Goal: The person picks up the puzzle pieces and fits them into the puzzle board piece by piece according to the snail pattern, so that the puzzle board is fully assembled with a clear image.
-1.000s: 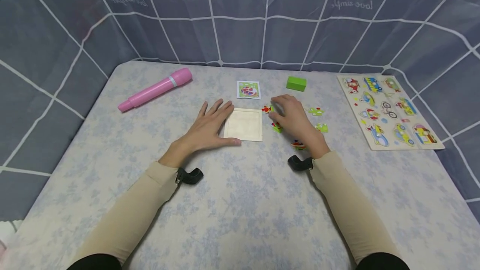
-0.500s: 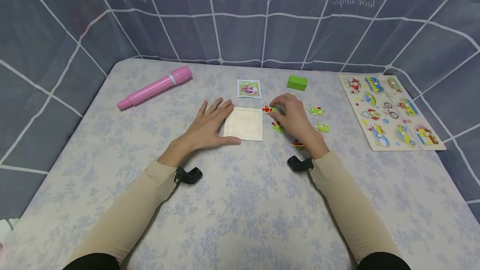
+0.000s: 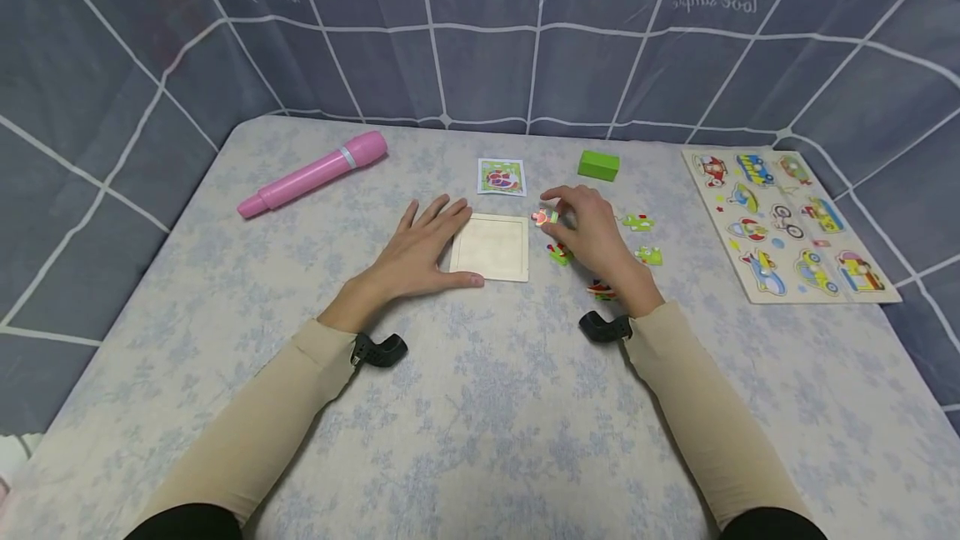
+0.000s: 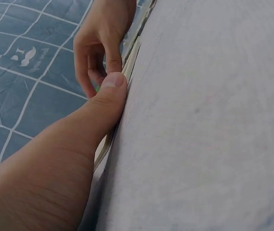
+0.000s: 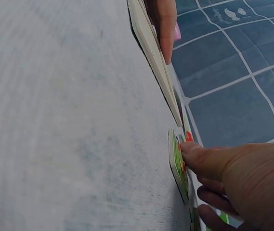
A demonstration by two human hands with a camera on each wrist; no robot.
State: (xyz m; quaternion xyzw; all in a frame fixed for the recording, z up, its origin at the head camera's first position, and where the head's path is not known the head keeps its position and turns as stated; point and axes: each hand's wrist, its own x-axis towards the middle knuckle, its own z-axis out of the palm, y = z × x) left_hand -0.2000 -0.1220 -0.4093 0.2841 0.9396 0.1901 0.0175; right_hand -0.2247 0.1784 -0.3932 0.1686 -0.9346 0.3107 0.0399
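head view high, forward and down; wrist views low and close, both with the hands

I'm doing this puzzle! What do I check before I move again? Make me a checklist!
1. Left hand resting on the wooden puzzle tray: ok.
2. Puzzle piece between the thumb and fingers of the right hand: ok.
3. Visible inside of the tray free of other pieces: ok.
4. Picture card uncovered, so you can peek: ok.
5. Held piece over the tray: not ok, it's to the right.
6. Piece turned the right way to fit: cannot tell.
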